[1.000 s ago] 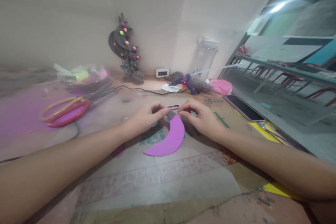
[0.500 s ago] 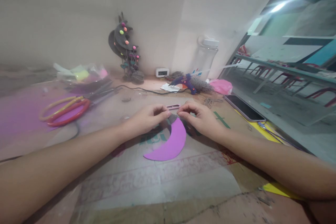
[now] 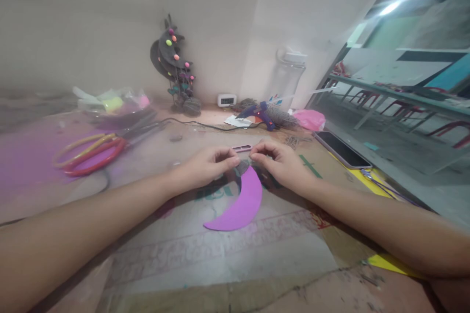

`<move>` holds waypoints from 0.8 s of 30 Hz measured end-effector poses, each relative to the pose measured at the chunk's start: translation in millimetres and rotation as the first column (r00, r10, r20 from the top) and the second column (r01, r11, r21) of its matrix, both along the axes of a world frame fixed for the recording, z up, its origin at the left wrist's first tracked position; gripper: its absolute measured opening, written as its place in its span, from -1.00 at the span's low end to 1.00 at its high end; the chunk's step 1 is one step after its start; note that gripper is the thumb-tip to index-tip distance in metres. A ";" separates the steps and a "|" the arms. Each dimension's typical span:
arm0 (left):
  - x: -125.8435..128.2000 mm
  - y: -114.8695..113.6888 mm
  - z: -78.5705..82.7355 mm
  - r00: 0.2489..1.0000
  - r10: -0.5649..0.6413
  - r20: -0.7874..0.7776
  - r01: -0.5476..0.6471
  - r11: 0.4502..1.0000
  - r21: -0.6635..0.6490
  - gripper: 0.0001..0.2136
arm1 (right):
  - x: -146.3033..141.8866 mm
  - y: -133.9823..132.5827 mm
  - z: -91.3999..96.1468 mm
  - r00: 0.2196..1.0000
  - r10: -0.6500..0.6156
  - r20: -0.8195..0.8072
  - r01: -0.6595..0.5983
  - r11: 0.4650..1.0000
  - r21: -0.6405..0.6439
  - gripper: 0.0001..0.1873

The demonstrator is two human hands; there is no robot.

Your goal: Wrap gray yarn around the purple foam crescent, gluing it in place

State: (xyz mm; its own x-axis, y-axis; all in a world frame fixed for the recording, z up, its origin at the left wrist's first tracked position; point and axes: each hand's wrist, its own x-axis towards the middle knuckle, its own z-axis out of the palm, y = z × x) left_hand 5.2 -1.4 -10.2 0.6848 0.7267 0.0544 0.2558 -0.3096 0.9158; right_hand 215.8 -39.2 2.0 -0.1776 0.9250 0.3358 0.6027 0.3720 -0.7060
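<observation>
A purple crescent (image 3: pixel 249 200), flat like foam or card, hangs over the work surface with its lower tip pointing left. Grey yarn (image 3: pixel 242 167) covers its upper end. My left hand (image 3: pixel 218 162) pinches that upper end between thumb and fingers. Close by on the right, my right hand (image 3: pixel 274 159) is closed in a pinch beside the yarn-covered end; whatever thin thing lies between its fingertips is too small to make out. Just behind the fingertips lies a small pinkish cutter-like tool (image 3: pixel 242 148), partly hidden by my hands.
Scissors (image 3: pixel 95 154) with red and yellow handles lie left. Behind are a decorated grey moon ornament (image 3: pixel 171 54), a small digital clock (image 3: pixel 226 100), a blue glue gun (image 3: pixel 261 115) with its cord, a clear bottle (image 3: pixel 288 78) and a pink bag (image 3: pixel 310 120). A phone (image 3: pixel 343 149) lies right.
The crescent has swung slightly down and to the right, and more of its grey yarn end shows. Both hands stay nearly in place, still pinched.
</observation>
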 end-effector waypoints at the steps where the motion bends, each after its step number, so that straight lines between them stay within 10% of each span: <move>1: 0.1 -0.1 0.2 1.000 -0.002 -0.001 0.002 1.000 -0.005 -0.69 | 0.2 0.6 -0.3 1.000 -0.004 0.000 0.004 1.000 0.007 -0.86; 15: 0.4 -3.5 1.8 0.993 0.106 0.051 -0.102 0.992 -0.075 -0.68 | 9.3 6.2 -2.7 0.996 -0.018 -0.089 0.030 0.991 0.133 -0.81; 24: -1.1 -2.7 5.6 0.974 0.196 0.114 -0.203 0.978 0.052 -0.67 | -0.7 -5.0 1.2 0.985 0.174 -0.007 -0.171 0.962 -0.215 -0.66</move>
State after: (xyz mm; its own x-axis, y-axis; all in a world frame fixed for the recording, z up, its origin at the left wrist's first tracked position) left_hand 4.1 -4.1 -4.6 0.5137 0.8410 0.1697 0.2194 -0.3200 0.9217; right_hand 215.1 -44.2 3.2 -0.3436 0.9300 0.1304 0.5517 0.3123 -0.7734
